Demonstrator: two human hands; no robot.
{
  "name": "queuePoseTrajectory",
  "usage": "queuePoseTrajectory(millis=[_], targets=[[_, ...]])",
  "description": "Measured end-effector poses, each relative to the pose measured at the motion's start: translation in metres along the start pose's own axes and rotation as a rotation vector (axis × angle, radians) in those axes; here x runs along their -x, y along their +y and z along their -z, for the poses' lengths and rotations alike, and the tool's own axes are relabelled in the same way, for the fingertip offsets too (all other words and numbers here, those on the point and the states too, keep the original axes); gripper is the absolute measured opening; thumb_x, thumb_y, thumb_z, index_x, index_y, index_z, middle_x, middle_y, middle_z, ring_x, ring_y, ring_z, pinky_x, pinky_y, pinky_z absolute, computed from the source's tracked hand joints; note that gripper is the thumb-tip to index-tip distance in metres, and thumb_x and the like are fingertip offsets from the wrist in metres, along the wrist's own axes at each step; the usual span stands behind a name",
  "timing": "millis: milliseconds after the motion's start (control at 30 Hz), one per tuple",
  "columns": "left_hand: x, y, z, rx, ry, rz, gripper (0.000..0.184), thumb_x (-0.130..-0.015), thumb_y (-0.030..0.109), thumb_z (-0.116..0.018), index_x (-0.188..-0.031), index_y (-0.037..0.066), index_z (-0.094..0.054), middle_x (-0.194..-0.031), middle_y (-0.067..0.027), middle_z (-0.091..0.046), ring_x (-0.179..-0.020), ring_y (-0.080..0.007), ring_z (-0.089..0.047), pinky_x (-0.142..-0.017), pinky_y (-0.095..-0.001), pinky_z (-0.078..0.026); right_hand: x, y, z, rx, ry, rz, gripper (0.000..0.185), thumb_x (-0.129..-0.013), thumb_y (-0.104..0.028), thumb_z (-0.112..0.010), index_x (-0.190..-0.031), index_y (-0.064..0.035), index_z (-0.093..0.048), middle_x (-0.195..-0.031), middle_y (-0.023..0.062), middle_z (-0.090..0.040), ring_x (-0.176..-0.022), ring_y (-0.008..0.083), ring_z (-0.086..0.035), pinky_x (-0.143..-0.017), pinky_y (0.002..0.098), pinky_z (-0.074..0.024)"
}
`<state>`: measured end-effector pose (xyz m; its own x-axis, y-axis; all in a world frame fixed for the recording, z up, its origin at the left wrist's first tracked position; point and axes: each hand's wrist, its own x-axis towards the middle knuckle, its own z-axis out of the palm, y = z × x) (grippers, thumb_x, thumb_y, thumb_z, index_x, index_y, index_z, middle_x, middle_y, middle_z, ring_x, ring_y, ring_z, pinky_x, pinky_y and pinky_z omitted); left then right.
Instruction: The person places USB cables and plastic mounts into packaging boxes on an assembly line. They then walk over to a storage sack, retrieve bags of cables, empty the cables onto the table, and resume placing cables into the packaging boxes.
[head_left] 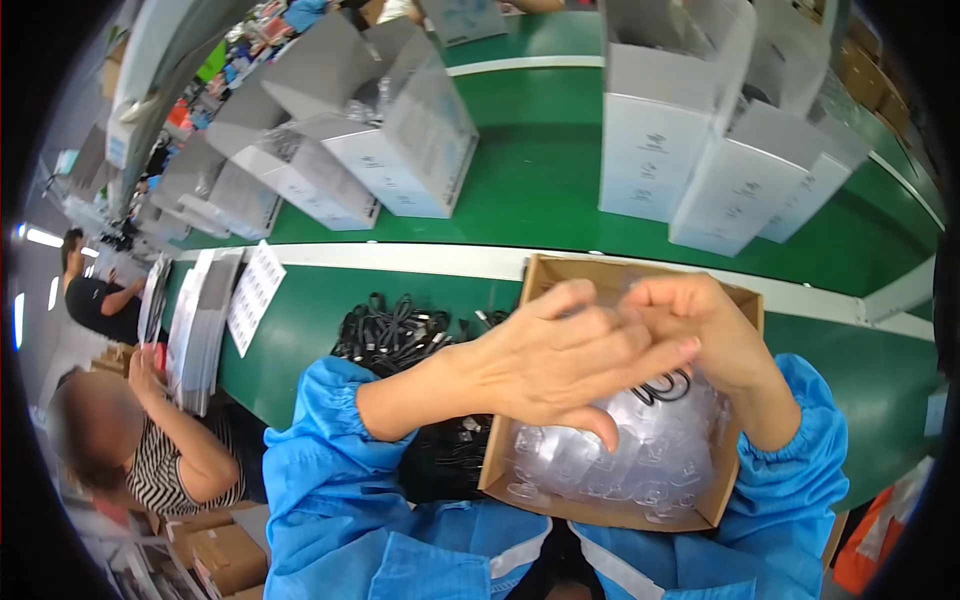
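My left hand [560, 362] is stretched across the carton, its thumb apart from the other fingers and its index finger extended. Nothing shows in its grip. Close against it, my right hand [705, 322] has its fingers curled into a pinch; what they hold, if anything, is hidden. Below both hands is a cardboard box [607, 515] full of clear plastic bags [600, 462]. A small coil of black cable [665, 388] shows under the right hand, over the bags. Left of the box lies a heap of black cables [395, 335], partly behind my left forearm.
Open white cartons [400, 150] line the far side of the green bench [530, 150], with further white cartons [655, 150] at right. A white rail [430, 259] crosses the bench. At left stand flat sheets [200, 320] and a seated co-worker [190, 450].
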<state>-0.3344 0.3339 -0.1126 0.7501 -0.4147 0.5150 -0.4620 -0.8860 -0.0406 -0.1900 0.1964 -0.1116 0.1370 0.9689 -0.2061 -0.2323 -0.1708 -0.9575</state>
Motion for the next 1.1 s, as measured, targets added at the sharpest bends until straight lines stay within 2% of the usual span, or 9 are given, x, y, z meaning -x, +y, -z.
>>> queuePoseTrajectory(millis=[100,233,300,333,433,633,800,900,1100], targets=[[0.006,-0.003,-0.011,-0.119,0.217,-0.157,0.062,-0.066,0.023,-0.068,-0.125,0.007,-0.054,-0.082,-0.0009,-0.059,-0.076,-0.0139,-0.051,-0.062,-0.0283,-0.042,0.001,0.001,-0.006,0.015,-0.022,-0.034,0.014,-0.090,-0.015,-0.058,-0.083,-0.0022,-0.061,-0.063,-0.0052,-0.053,-0.050,0.0007,-0.045,-0.043,0.0157,-0.0346],[0.011,-0.008,0.015,0.019,0.274,-0.081,0.053,-0.070,0.011,-0.067,-0.122,0.007,-0.056,-0.080,-0.0022,-0.058,-0.071,-0.0171,-0.051,-0.060,-0.0295,-0.043,0.000,0.004,-0.012,0.051,-0.156,0.037,0.017,-0.092,-0.015,-0.052,-0.092,-0.0008,-0.061,-0.061,0.0029,-0.058,-0.049,0.0046,-0.049,-0.044,0.0178,-0.0366],[0.018,-0.017,0.071,0.111,-0.216,0.408,0.042,-0.079,0.000,-0.056,-0.120,0.003,-0.054,-0.087,-0.0070,-0.060,-0.069,-0.0181,-0.053,-0.064,-0.0293,-0.045,-0.002,-0.001,-0.012,0.106,-0.084,0.038,0.016,-0.091,-0.014,-0.054,-0.099,-0.0010,-0.061,-0.063,0.0038,-0.060,-0.052,0.0049,-0.050,-0.048,0.0183,-0.0382],[0.054,-0.047,0.057,-0.073,0.460,0.236,0.037,-0.084,-0.004,-0.044,-0.120,-0.001,-0.050,-0.092,-0.0121,-0.062,-0.069,-0.0174,-0.054,-0.068,-0.0294,-0.047,-0.004,-0.003,-0.013,0.133,-0.046,0.038,0.018,-0.091,-0.013,-0.055,-0.102,-0.0012,-0.060,-0.065,0.0042,-0.060,-0.053,0.0051,-0.051,-0.049,0.0186,-0.0390],[0.096,-0.121,0.120,-0.338,0.903,0.538,0.030,-0.096,0.010,-0.043,-0.123,-0.002,-0.045,-0.095,-0.0114,-0.062,-0.087,-0.0162,-0.058,-0.081,-0.0286,-0.045,-0.009,-0.002,-0.015,0.157,-0.087,0.037,0.021,-0.091,-0.012,-0.055,-0.107,0.0008,-0.059,-0.067,0.0053,-0.061,-0.054,0.0056,-0.051,-0.050,0.0182,-0.0395],[0.203,-0.194,0.181,-0.493,0.553,0.764,0.028,-0.095,0.008,-0.046,-0.123,0.003,-0.048,-0.101,-0.0103,-0.064,-0.093,-0.0138,-0.058,-0.084,-0.0256,-0.042,-0.019,-0.003,-0.027,0.209,-0.146,0.030,0.022,-0.090,-0.010,-0.056,-0.109,0.0013,-0.058,-0.068,0.0052,-0.062,-0.055,0.0058,-0.052,-0.052,0.0188,-0.0405],[0.216,-0.169,0.181,-0.363,0.617,0.833,0.025,-0.094,0.009,-0.046,-0.117,0.002,-0.051,-0.098,-0.0090,-0.063,-0.093,-0.0187,-0.059,-0.085,-0.0290,-0.042,-0.022,-0.002,-0.032,0.220,-0.151,0.028,0.023,-0.089,-0.011,-0.058,-0.109,-0.0009,-0.059,-0.070,0.0052,-0.063,-0.055,0.0058,-0.052,-0.053,0.0199,-0.0410],[0.206,-0.162,0.197,-0.384,0.012,0.848,0.023,-0.090,0.007,-0.049,-0.113,0.002,-0.054,-0.099,-0.0125,-0.062,-0.097,-0.0255,-0.058,-0.088,-0.0318,-0.041,-0.022,-0.004,-0.035,0.218,-0.153,0.033,0.022,-0.089,-0.010,-0.057,-0.108,0.0012,-0.059,-0.069,0.0053,-0.062,-0.056,0.0055,-0.053,-0.052,0.0189,-0.0409],[0.175,-0.204,0.207,-0.258,-0.344,0.804,0.025,-0.088,0.007,-0.051,-0.113,0.002,-0.054,-0.118,-0.0158,-0.053,-0.107,-0.0300,-0.052,-0.092,-0.0350,-0.040,-0.024,-0.003,-0.035,0.240,-0.162,0.025,0.022,-0.089,-0.009,-0.057,-0.108,0.0010,-0.059,-0.070,0.0051,-0.062,-0.056,0.0055,-0.053,-0.053,0.0191,-0.0414]])
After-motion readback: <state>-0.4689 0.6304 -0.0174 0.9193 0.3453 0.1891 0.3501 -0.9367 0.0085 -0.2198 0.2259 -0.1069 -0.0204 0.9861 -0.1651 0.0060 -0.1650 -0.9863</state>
